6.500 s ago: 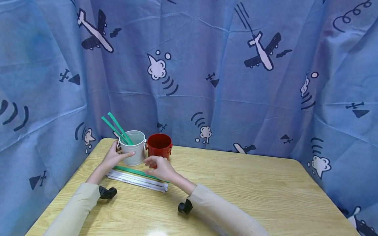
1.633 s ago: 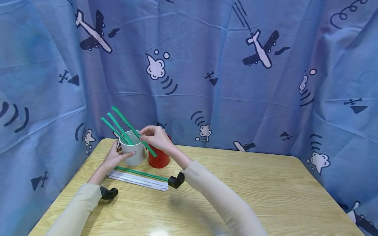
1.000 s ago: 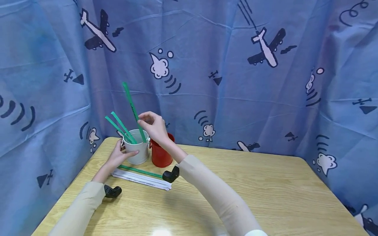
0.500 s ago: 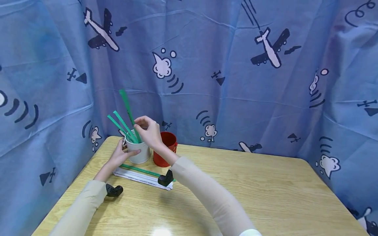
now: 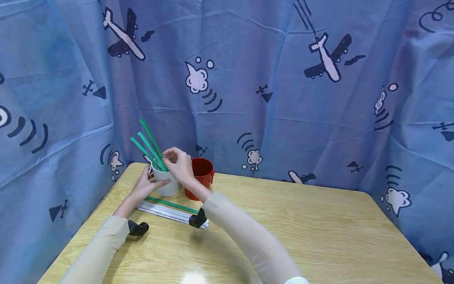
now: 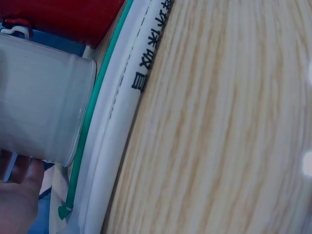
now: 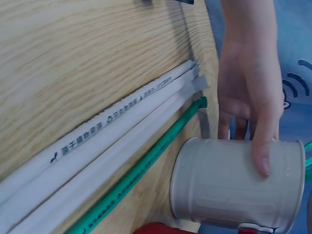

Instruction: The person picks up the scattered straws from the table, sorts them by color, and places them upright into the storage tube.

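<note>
My left hand grips the side of a small white bucket, thumb along its front. In the right wrist view, the thumb of that hand lies on the wall of the bucket. Over the bucket's mouth, my right hand pinches a green wrapped straw, whose lower end is inside. Two more green straws lean in the bucket to the left of it. A red bucket stands just right of the white one, partly behind my right hand and wrist.
In front of the buckets, a green straw lies on the wooden table, alongside several white wrapped straws. Printed lettering shows on a white straw in the left wrist view. A blue patterned curtain hangs behind and at both sides.
My right hand has raised a green straw from the table, turned it more upright and lowered its end into the white bucket. My left hand keeps its grip on the bucket.
</note>
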